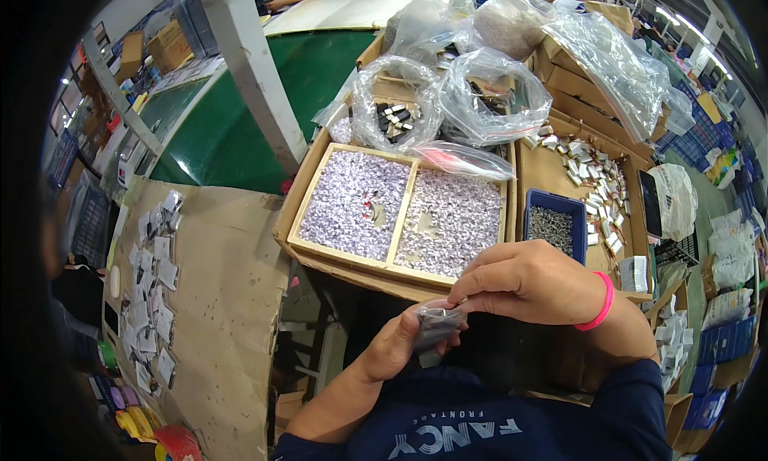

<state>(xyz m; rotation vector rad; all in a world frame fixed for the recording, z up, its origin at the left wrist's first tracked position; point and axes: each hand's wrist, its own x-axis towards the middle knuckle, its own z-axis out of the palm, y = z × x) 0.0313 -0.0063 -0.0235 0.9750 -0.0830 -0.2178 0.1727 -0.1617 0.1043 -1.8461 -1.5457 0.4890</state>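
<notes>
In front of my body, my left hand (394, 345) is closed around a small clear plastic bag (437, 325) with something dark or grey in it. The fingertips of my right hand (520, 281) are pinched together at the bag's upper edge; whether they grip the bag or a small part is too small to tell. Just beyond, a wooden divided tray (392, 249) holds many tiny whitish pieces in two compartments. A blue bin (580, 207) of small metal parts, likely screws, stands past my right hand.
Open plastic bags (496, 93) with black parts sit behind the tray. Small white parts with wires (596, 181) lie in a cardboard box at right. Several small filled bags (152, 301) cover part of the left cardboard-topped table (232, 301). A metal post (252, 73) rises beside a green surface (320, 65).
</notes>
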